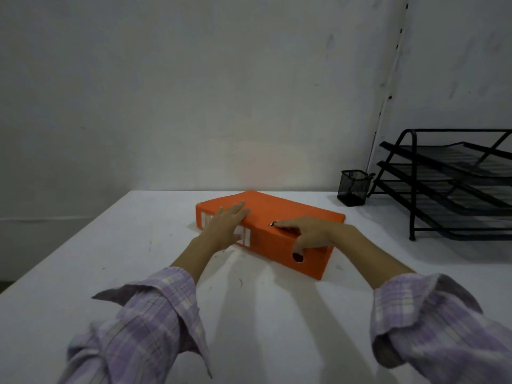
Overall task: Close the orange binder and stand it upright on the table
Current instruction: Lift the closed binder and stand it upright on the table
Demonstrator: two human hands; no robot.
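The orange binder (pixel 288 214) lies flat and closed on the white table (pixel 138 245), its spine with a white label and a round finger hole turned toward me. My left hand (pixel 225 224) rests flat over the left end of the spine and cover, fingers spread. My right hand (pixel 307 234) lies on the right part of the cover with the fingers stretched along the top edge and the thumb down on the spine just above the hole. Neither hand is clearly clamped around the binder.
A black mesh pen cup (pixel 353 187) stands behind and to the right of the binder. A black three-tier wire tray rack (pixel 448 184) fills the right side of the table. A grey wall runs close behind the table's far edge.
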